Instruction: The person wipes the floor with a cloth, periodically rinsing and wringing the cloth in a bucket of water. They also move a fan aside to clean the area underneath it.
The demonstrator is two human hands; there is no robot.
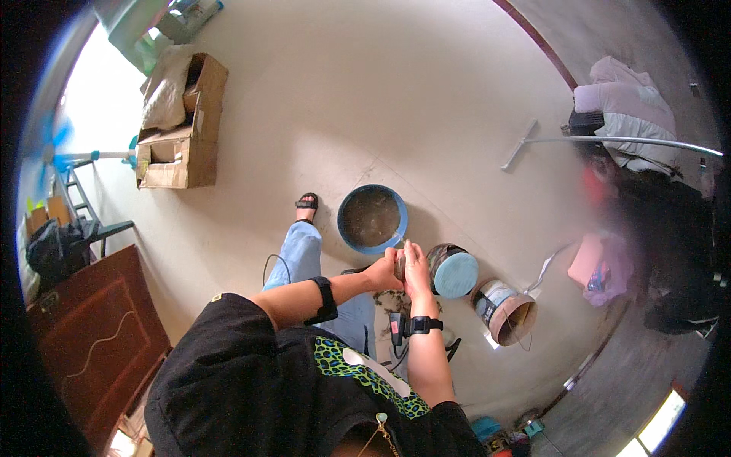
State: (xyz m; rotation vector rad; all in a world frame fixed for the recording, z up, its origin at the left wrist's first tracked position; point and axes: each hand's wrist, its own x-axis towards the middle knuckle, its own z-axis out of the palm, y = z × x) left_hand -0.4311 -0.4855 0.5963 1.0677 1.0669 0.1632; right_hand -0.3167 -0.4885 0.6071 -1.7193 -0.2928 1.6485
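Observation:
My left hand (384, 275) and my right hand (417, 271) meet near the front rim of a round blue tub (405, 220). Between the palms they grip a small brownish object (401, 266), mostly covered by the fingers; its kind cannot be made out. Murky brown water (371, 214) fills the tub, and a bright splash or drip shows by the rim near my fingertips. Below my hands, dark stringy clumps like plant roots (391, 303) are scattered on the floor, partly hidden by my forearms.
Right of my hands stand a round container with a light-blue top (455, 275) and an uncovered used bucket (506, 313) with a wire handle. A floor squeegee (521, 145) and a pink plastic bag (608, 280) lie farther right. A cardboard box (205, 137) stands at left.

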